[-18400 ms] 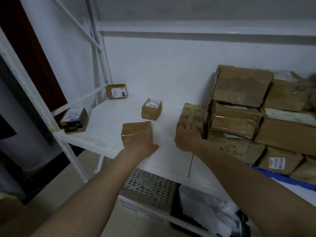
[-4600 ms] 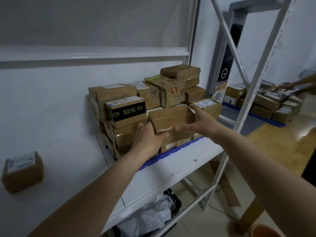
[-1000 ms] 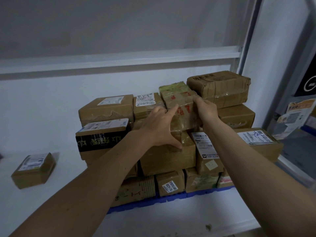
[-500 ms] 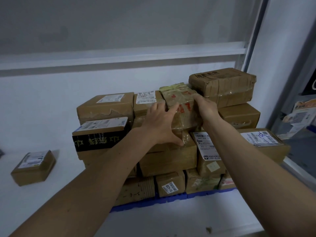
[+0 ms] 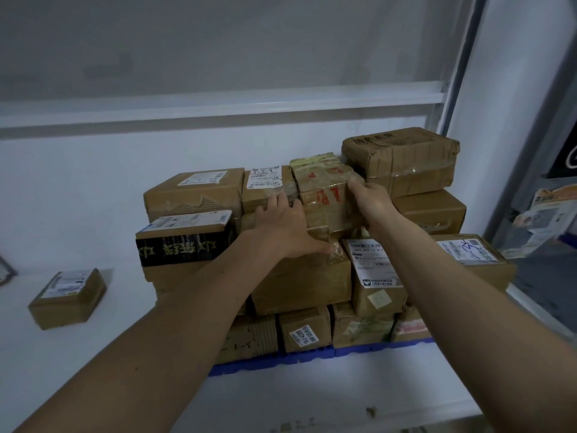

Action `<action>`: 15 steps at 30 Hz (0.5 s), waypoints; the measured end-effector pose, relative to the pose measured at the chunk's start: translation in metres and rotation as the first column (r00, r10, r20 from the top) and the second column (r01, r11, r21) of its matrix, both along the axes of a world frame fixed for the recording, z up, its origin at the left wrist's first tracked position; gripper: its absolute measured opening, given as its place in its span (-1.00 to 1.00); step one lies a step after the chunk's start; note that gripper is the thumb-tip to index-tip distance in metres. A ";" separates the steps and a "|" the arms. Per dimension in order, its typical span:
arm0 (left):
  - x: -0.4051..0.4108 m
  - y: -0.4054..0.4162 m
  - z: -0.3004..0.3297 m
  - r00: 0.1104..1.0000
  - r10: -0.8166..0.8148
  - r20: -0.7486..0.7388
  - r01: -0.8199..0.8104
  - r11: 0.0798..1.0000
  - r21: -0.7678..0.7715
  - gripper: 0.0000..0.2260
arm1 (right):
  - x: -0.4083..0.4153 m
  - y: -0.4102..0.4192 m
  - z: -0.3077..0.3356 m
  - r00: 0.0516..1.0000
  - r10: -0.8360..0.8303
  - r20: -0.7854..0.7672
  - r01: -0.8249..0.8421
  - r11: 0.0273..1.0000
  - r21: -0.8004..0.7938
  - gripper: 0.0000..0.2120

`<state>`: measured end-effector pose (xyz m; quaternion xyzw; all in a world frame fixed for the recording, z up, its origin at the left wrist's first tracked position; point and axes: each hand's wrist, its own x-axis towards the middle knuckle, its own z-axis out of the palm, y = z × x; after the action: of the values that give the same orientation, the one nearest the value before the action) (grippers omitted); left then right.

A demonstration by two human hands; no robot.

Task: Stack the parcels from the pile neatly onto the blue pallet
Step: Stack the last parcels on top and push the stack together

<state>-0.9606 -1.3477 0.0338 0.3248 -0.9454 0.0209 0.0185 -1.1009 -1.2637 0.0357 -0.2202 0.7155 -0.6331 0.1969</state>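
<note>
A stack of several brown taped parcels stands on the blue pallet (image 5: 306,357), whose edge shows under the bottom row. A parcel with red marks and yellowish tape (image 5: 324,195) sits in the top row, between a white-labelled parcel (image 5: 265,185) and a large wrapped one (image 5: 402,160). My right hand (image 5: 371,203) grips its right edge, fingers curled over the top corner. My left hand (image 5: 284,228) lies spread against its left front, thumb reaching onto the parcel below (image 5: 299,276).
One loose labelled parcel (image 5: 67,296) lies on the white shelf (image 5: 312,398) at the left. A white wall is close behind the stack. A grey upright post (image 5: 468,67) and papers (image 5: 543,217) stand at the right. The shelf's front edge runs along the bottom right.
Over the last second the red-marked parcel has stayed seated in the top row with both hands on it; the hands shifted only slightly. Before that, I carried parcels from the left of the shelf to the stack.
</note>
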 end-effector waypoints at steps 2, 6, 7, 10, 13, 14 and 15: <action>0.000 0.003 0.000 1.000 0.003 0.008 -0.002 1.000 -0.021 0.11 | 0.002 0.004 -0.001 0.999 0.008 -0.036 -0.008 1.000 0.005 -0.65; 0.008 0.004 0.002 0.999 -0.041 0.012 0.042 0.994 -0.102 0.08 | 0.005 0.014 0.001 0.986 -0.008 -0.164 0.016 0.999 0.048 -0.61; 0.011 0.003 0.003 0.998 -0.057 0.006 0.057 0.992 -0.116 0.07 | 0.007 0.017 0.003 0.977 -0.014 -0.211 0.030 0.997 0.073 -0.55; 0.018 0.003 0.006 0.997 -0.082 -0.012 0.080 0.986 -0.148 0.01 | 0.014 0.024 0.011 0.935 -0.034 -0.352 0.070 0.993 0.090 -0.49; 0.026 0.013 0.007 0.996 -0.077 -0.035 0.075 0.996 -0.049 -0.01 | 0.032 0.029 0.019 0.851 -0.030 -0.525 0.079 0.994 0.071 -0.56; 0.029 0.017 0.009 0.994 -0.063 -0.088 0.065 0.997 0.028 -0.03 | 0.041 0.032 0.023 0.800 -0.012 -0.600 0.066 0.996 0.067 -0.60; 0.034 0.021 0.012 0.984 -0.051 -0.171 0.067 0.993 0.094 -0.08 | 0.050 0.034 0.026 0.744 0.015 -0.668 0.037 0.997 0.063 -0.64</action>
<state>-0.9268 -1.3268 0.0459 0.2978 -0.9495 -0.0543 0.0828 -1.0514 -1.2302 0.0618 -0.4206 0.7623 -0.4871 -0.0681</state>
